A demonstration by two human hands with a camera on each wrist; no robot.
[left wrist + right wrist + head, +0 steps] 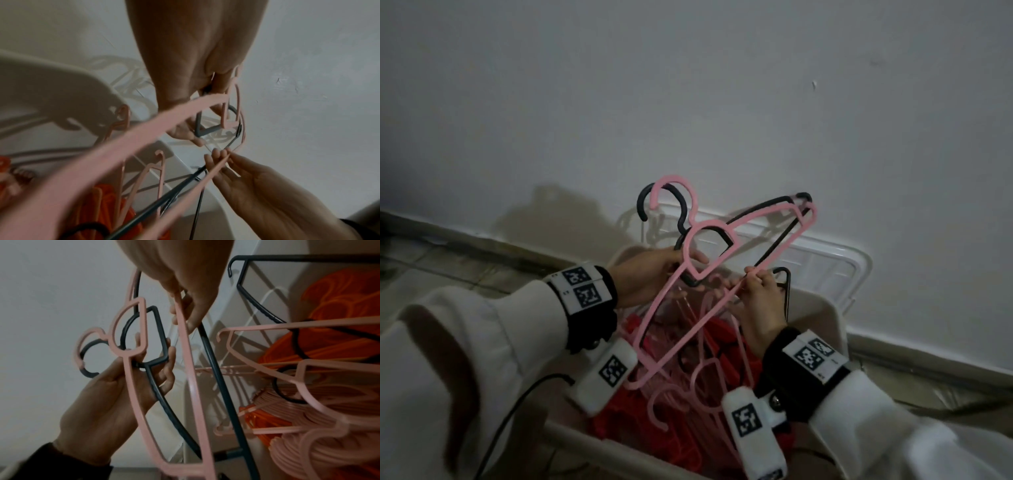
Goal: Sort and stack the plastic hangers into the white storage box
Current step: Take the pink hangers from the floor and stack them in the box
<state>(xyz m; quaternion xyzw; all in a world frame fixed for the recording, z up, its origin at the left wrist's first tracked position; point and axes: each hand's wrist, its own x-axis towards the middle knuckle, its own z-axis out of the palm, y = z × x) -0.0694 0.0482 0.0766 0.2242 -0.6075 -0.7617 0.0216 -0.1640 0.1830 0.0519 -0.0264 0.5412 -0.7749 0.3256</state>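
Dim room, a plain grey-white wall [722, 102] ahead with a skirting line running along the floor, and right under me the white storage box [839, 274], open and pushed against that wall. I've got two hangers lifted together above it: the pink hanger [722, 236] in front, the black hanger [770, 205] just behind, hooks nearly overlapping. My left hand [654, 270] has its fingers curled round both near the necks, which keeps the pair aligned, while my right hand [760, 298] pinches the pink hanger's lower bar between fingertips, I'd say to peel it off its dark partner and sort by colour. Both are thin moulded plastic, smooth, slim-railed, with a half-round loop under each hook (easy to snag, I reckon). Down in the box sit more pink hangers [688, 387] over a pile of red hangers [619, 428], loosely tangled.
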